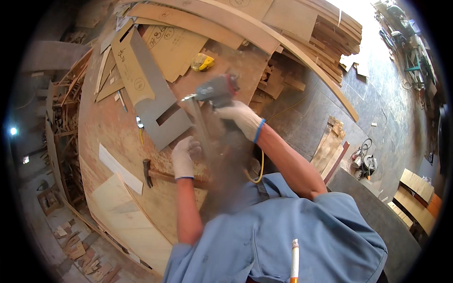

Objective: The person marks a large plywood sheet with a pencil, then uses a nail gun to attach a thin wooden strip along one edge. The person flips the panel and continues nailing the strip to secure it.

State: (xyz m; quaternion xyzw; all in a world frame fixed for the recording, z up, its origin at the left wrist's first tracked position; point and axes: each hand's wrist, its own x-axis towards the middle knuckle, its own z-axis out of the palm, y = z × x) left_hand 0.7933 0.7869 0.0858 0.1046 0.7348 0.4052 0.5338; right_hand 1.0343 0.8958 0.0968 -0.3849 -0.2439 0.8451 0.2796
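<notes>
My right hand [240, 120], in a white glove with a blue cuff, is wrapped round the handle of a nail gun [214, 89]. The gun has a dark grey-teal body and a red end cap, and motion blurs it. Its long magazine [200, 125] slants down toward my left hand [185, 153]. That hand, gloved too, has its fingers curled in beside the magazine; what they hold, if anything, is hidden. A claw hammer [147, 172] lies by my left wrist, its wooden handle running behind the wrist. A yellow hose [260, 170] curves below my right forearm.
On the worktable [96, 127] lie a grey slotted board [158, 101], brown template boards [127, 66], a yellow tape measure [203, 62], a utility knife [139, 122] and a white strip [120, 167]. Stacked planks [325, 37] stand at far right. A cigarette [295, 262] shows near the lower edge.
</notes>
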